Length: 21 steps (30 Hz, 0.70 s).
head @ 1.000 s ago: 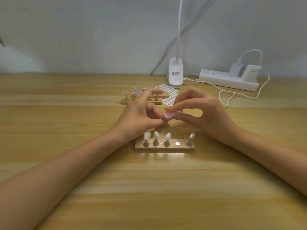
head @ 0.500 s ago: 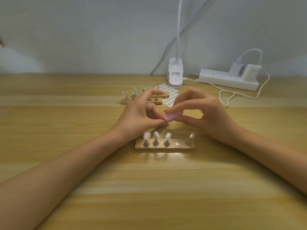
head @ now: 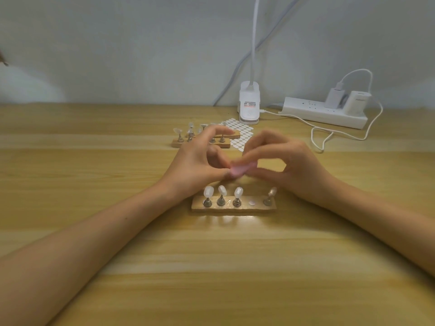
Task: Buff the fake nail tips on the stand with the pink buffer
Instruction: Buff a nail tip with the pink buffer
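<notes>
While both forearms reach in over the wooden table [head: 94,290], the left hand [head: 197,165] hovers just behind the near stand [head: 233,207], its fingers curled and its thumb drawn in toward the middle; whether it pinches anything there I cannot tell, since the spot is blurred and partly covered. Beyond that hand sits a second stand [head: 200,144] with more pegs, and beside it a sheet of small white tabs [head: 242,134]. Between the two hands, above the near stand and not touching it, is the pink buffer [head: 240,169], smeared by motion blur. Three pale nail tips [head: 208,191] stand upright on the near stand's left pegs, then a bare round spot, then one more tip on the far right peg. The right hand [head: 294,170] grips the buffer between thumb and forefinger, the other fingers arched above. Farther back stand a white clip lamp [head: 249,107] and a power strip [head: 322,114] with plugs.
</notes>
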Available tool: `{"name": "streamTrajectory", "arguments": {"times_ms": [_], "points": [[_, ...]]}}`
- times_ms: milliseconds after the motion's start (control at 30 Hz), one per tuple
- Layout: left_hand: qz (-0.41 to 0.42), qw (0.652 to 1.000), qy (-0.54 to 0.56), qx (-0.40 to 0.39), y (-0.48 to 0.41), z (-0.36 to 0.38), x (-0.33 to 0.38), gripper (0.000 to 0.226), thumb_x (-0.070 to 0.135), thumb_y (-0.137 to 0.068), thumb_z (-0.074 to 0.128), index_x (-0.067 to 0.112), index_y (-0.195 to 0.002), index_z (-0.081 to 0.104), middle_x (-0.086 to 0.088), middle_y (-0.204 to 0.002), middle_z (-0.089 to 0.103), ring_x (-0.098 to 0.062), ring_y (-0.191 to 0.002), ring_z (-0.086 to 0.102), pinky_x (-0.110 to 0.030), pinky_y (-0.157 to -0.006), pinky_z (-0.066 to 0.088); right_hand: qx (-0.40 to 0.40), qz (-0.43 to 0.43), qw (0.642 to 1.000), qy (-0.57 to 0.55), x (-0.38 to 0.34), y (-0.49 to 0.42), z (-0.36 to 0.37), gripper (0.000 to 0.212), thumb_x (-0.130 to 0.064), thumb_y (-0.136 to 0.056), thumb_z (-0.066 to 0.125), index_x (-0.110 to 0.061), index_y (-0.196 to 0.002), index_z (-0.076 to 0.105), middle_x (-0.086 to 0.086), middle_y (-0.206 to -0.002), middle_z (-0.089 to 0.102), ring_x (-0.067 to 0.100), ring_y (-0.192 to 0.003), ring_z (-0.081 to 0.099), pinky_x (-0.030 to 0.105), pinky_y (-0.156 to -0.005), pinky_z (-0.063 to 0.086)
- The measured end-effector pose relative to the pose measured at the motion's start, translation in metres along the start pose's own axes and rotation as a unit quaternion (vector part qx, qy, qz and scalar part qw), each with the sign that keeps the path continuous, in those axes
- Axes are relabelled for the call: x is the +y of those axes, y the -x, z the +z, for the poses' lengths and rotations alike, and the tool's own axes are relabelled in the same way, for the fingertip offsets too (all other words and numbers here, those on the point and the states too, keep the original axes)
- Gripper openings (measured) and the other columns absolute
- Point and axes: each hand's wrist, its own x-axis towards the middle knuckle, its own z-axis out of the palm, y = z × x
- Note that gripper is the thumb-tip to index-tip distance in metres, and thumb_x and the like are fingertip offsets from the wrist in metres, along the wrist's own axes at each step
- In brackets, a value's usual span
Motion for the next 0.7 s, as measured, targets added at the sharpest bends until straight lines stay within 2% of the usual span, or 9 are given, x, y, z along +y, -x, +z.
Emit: {"name": "streamTrajectory", "arguments": {"times_ms": [67, 200, 333, 467, 600, 700], "points": [[0.002, 1.0, 0.003, 0.0, -0.0002, 0.0001, -0.0002, 0.067, -0.001, -0.073, 0.084, 0.02, -0.129, 0.055, 0.001, -0.072, 0.074, -0.011, -0.077, 0.073, -0.023, -0.084, 0.053, 0.043, 0.028, 0.999, 0.01, 0.0006, -0.0024, -0.0013, 0.018, -0.011, -0.084, 0.075, -0.007, -0.101, 0.077, 0.012, -0.092, 0.061, 0.022, -0.087, 0.062, 0.033, -0.081, 0.051], [-0.001, 1.0, 0.001, -0.002, -0.0004, 0.0006, -0.0006, 0.066, 0.003, -0.073, 0.085, 0.022, -0.128, 0.055, 0.003, -0.07, 0.073, -0.008, -0.073, 0.072, -0.019, -0.078, 0.052, -0.042, -0.009, 0.999, -0.022, -0.003, -0.0007, 0.0032, 0.016, -0.007, -0.084, 0.075, -0.007, -0.1, 0.078, 0.012, -0.093, 0.06, 0.021, -0.084, 0.061, 0.028, -0.079, 0.05], [0.005, 1.0, 0.007, -0.002, 0.0002, -0.0001, -0.0001, 0.065, 0.0, -0.073, 0.085, 0.02, -0.128, 0.056, 0.001, -0.072, 0.074, -0.012, -0.077, 0.073, -0.025, -0.084, 0.054, 0.044, 0.043, 0.998, -0.001, 0.0006, -0.0032, 0.0003, 0.018, -0.01, -0.083, 0.075, -0.007, -0.101, 0.077, 0.013, -0.093, 0.061, 0.022, -0.087, 0.062, 0.03, -0.083, 0.05], [-0.001, 1.0, 0.01, -0.005, 0.0005, 0.0002, 0.0005, 0.065, 0.006, -0.073, 0.086, 0.022, -0.128, 0.055, 0.003, -0.071, 0.073, -0.011, -0.074, 0.072, -0.021, -0.079, 0.054, -0.042, -0.002, 0.999, -0.032, -0.0036, -0.002, 0.0035, 0.016, -0.01, -0.085, 0.074, -0.005, -0.1, 0.078, 0.013, -0.093, 0.06, 0.024, -0.083, 0.061, 0.029, -0.079, 0.051], [0.005, 1.0, 0.008, -0.003, 0.0003, -0.0004, -0.0002, 0.064, -0.001, -0.073, 0.084, 0.019, -0.128, 0.056, 0.003, -0.07, 0.073, -0.014, -0.078, 0.073, -0.025, -0.083, 0.055, 0.037, 0.046, 0.998, -0.018, -0.0006, -0.004, 0.0027, 0.02, -0.014, -0.084, 0.073, -0.006, -0.101, 0.077, 0.01, -0.094, 0.061, 0.021, -0.088, 0.061, 0.029, -0.084, 0.049], [0.004, 1.0, 0.008, -0.004, 0.0003, 0.0004, 0.0004, 0.065, 0.008, -0.073, 0.087, 0.021, -0.129, 0.055, 0.002, -0.071, 0.073, -0.012, -0.074, 0.072, -0.02, -0.077, 0.054, -0.028, 0.023, 0.999, -0.031, -0.002, -0.0026, 0.0041, 0.017, -0.012, -0.084, 0.073, -0.007, -0.1, 0.078, 0.01, -0.095, 0.06, 0.02, -0.086, 0.061, 0.028, -0.082, 0.05]]}}
